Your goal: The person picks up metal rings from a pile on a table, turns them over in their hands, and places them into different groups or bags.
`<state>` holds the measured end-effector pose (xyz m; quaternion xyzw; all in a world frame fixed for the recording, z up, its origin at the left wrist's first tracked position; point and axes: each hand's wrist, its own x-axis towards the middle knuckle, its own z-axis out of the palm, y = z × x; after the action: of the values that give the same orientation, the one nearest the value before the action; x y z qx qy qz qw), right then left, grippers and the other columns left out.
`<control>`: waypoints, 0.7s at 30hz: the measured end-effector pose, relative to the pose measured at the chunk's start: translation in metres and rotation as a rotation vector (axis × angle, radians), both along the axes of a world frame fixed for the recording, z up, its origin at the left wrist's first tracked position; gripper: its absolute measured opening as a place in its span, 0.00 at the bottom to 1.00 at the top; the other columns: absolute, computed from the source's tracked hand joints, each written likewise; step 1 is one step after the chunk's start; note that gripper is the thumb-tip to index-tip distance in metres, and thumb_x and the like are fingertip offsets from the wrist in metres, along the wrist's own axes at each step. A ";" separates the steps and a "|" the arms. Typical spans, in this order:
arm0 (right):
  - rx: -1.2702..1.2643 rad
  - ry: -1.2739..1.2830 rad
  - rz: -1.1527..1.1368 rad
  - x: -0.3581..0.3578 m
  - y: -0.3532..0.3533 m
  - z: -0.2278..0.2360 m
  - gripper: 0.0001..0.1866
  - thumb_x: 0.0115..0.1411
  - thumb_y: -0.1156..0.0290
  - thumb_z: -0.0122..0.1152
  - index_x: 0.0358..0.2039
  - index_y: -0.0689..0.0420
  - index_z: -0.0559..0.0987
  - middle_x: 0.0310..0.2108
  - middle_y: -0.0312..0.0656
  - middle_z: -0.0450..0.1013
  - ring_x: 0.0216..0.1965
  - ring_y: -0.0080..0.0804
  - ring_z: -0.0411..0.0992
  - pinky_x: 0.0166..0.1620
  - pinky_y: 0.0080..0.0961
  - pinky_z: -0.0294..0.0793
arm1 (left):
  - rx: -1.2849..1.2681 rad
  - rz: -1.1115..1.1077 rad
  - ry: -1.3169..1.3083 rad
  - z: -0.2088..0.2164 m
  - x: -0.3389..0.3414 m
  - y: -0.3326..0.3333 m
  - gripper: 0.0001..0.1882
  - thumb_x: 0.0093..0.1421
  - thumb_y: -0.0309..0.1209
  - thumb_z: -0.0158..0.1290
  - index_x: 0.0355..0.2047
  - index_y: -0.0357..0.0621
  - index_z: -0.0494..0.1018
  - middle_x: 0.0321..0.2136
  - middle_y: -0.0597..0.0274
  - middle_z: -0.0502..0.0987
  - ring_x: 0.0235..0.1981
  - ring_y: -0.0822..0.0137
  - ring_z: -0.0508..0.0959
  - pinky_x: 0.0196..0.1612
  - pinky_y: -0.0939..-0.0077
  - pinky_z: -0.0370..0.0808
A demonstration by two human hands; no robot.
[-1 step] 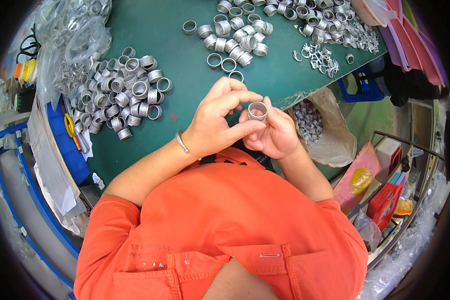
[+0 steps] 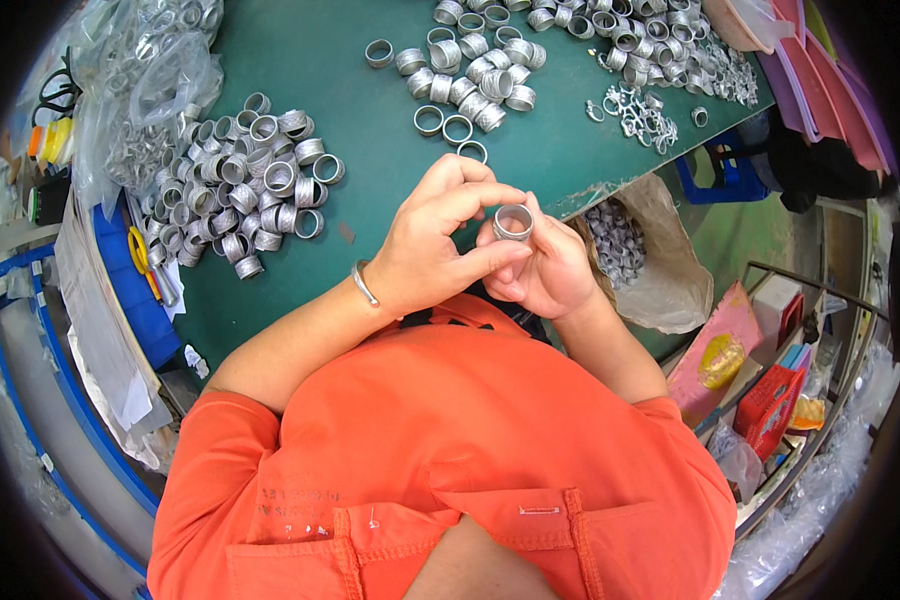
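A wide silver-grey metal ring [image 2: 513, 222] is pinched between my two hands near the table's front edge. My left hand [image 2: 440, 232], with a silver bangle at its wrist, grips the ring's left side between thumb and fingers. From the other side, my right hand [image 2: 552, 262] holds the same ring, its fingers curled beneath. The ring's open end faces up, and its lower part is partly hidden by my fingers. Just beyond my left knuckles lies a loose ring [image 2: 472, 152]. Similar rings form a pile [image 2: 240, 185] to the left and a looser group [image 2: 475, 75] farther off.
The green table [image 2: 370, 150] carries another heap [image 2: 660, 40] at the far right, beside small thin metal pieces [image 2: 638, 120]. Below its right edge, an open sack [image 2: 670, 285] holds more metal pieces. Plastic bags [image 2: 160, 90] crowd the far left. A blue crate [image 2: 715, 175] stands right.
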<state>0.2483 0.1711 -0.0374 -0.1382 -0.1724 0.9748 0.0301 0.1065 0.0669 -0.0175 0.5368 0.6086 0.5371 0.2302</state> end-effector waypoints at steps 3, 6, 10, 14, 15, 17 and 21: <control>0.030 -0.108 0.004 -0.001 -0.005 -0.002 0.31 0.72 0.50 0.26 0.38 0.65 0.72 0.23 0.41 0.71 0.18 0.26 0.67 0.19 0.19 0.65 | 0.064 0.015 0.069 0.000 0.002 0.001 0.21 0.47 0.30 0.68 0.42 0.40 0.77 0.39 0.60 0.74 0.33 0.72 0.74 0.35 0.79 0.73; 0.279 -0.205 0.007 -0.004 -0.005 0.011 0.33 0.71 0.48 0.27 0.36 0.64 0.74 0.21 0.39 0.70 0.18 0.23 0.67 0.20 0.17 0.65 | -0.009 0.050 -0.057 0.000 0.003 -0.004 0.18 0.48 0.28 0.67 0.38 0.38 0.76 0.35 0.59 0.78 0.32 0.71 0.76 0.35 0.79 0.74; 0.555 -0.223 -0.008 0.001 -0.004 0.009 0.34 0.71 0.47 0.28 0.33 0.63 0.76 0.20 0.37 0.70 0.18 0.21 0.67 0.20 0.15 0.65 | -0.025 0.076 -0.187 -0.005 0.003 -0.005 0.14 0.49 0.27 0.66 0.34 0.37 0.75 0.33 0.58 0.80 0.30 0.72 0.76 0.35 0.80 0.74; 0.689 -0.237 -0.054 0.001 -0.005 0.015 0.33 0.71 0.49 0.29 0.32 0.63 0.77 0.20 0.37 0.71 0.18 0.19 0.67 0.21 0.14 0.65 | 0.040 0.049 -0.213 -0.004 0.002 -0.005 0.14 0.48 0.27 0.67 0.33 0.37 0.74 0.35 0.56 0.81 0.30 0.73 0.76 0.35 0.80 0.74; 0.729 -0.228 -0.067 0.001 -0.005 0.015 0.32 0.71 0.49 0.30 0.32 0.63 0.77 0.20 0.37 0.71 0.18 0.19 0.67 0.21 0.13 0.65 | 0.057 0.039 -0.210 -0.004 0.001 -0.005 0.14 0.48 0.27 0.67 0.32 0.38 0.74 0.35 0.56 0.81 0.31 0.73 0.77 0.35 0.80 0.74; 0.780 -0.230 -0.083 0.002 -0.005 0.014 0.31 0.71 0.50 0.32 0.32 0.62 0.77 0.20 0.37 0.71 0.18 0.18 0.67 0.21 0.13 0.65 | 0.049 0.041 -0.196 -0.003 0.001 -0.005 0.14 0.48 0.28 0.67 0.32 0.38 0.74 0.36 0.55 0.81 0.32 0.72 0.78 0.35 0.79 0.75; 0.821 -0.250 -0.094 0.003 -0.003 0.016 0.29 0.71 0.52 0.34 0.31 0.62 0.77 0.20 0.36 0.71 0.18 0.18 0.67 0.21 0.13 0.65 | 0.067 0.035 -0.174 -0.004 0.001 -0.004 0.15 0.48 0.29 0.67 0.32 0.38 0.73 0.37 0.54 0.81 0.34 0.70 0.79 0.37 0.78 0.75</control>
<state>0.2511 0.1680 -0.0209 -0.2397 -0.5419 0.7986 0.1058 0.1074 0.0633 -0.0215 0.4849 0.5773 0.6055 0.2548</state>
